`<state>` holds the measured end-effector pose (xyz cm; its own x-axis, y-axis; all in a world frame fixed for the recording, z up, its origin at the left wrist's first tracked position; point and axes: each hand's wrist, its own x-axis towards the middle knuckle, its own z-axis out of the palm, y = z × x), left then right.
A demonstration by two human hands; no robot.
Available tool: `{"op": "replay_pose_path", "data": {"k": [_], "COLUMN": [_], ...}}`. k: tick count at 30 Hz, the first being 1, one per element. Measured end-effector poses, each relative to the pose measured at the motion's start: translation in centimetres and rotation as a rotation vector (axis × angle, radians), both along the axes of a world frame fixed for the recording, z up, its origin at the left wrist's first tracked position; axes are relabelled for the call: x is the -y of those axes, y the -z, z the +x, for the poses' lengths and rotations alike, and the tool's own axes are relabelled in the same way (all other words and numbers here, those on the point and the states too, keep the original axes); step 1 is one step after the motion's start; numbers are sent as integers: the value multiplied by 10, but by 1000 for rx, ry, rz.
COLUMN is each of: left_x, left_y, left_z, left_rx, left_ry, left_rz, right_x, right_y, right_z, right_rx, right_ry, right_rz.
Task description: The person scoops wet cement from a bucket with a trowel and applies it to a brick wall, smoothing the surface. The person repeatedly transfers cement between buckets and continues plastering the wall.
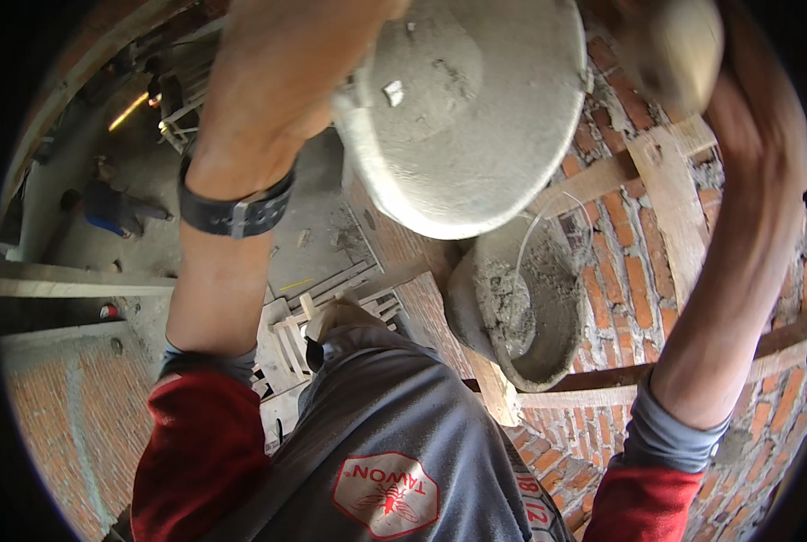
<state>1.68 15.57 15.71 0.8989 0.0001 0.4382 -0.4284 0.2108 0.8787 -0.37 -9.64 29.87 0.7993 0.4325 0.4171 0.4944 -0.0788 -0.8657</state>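
In front of me at the top, a grey bucket [503, 126] is tipped so its inside faces me; wet mortar coats it and a small white chip lies within. My left hand [308, 77], below which a black wristband shows, is at the bucket's left rim and holds it; its fingers are mostly hidden. Up at the right, my right hand [737, 99] is smeared by motion around a pale rounded handle [690, 50], wooden-looking; the rest of that tool cannot be made out. Below the tipped bucket, a second, mortar-crusted bucket [516, 307] with a thin wire handle holds grey mortar.
A brick wall [638, 271] rises at the right, with wooden planks [670, 199] against it. A wooden beam [87, 280] crosses at the left. Far below are a concrete floor [317, 181], a person [119, 203] and slatted timber [286, 348] near my leg.
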Motion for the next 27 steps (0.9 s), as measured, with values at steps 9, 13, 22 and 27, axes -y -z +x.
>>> {"op": "replay_pose_path", "data": {"k": [9, 13, 22, 27], "left_x": [-61, -60, -40, -31], "left_y": [90, 122, 123, 115], "left_z": [-4, -22, -54, -61], "left_rx": [-6, -106, -174, -100], "left_ry": [-597, -619, -499, -438], "left_rz": [303, 260, 121, 41], "right_x": [48, 30, -58, -68], "right_y": [67, 115, 168, 180], "right_z": [-70, -70, -27, -33], "right_rx": [-64, 715, 349, 478], "right_ry": [469, 325, 339, 315], "right_rz": [-857, -1238, -1655, -1663]}}
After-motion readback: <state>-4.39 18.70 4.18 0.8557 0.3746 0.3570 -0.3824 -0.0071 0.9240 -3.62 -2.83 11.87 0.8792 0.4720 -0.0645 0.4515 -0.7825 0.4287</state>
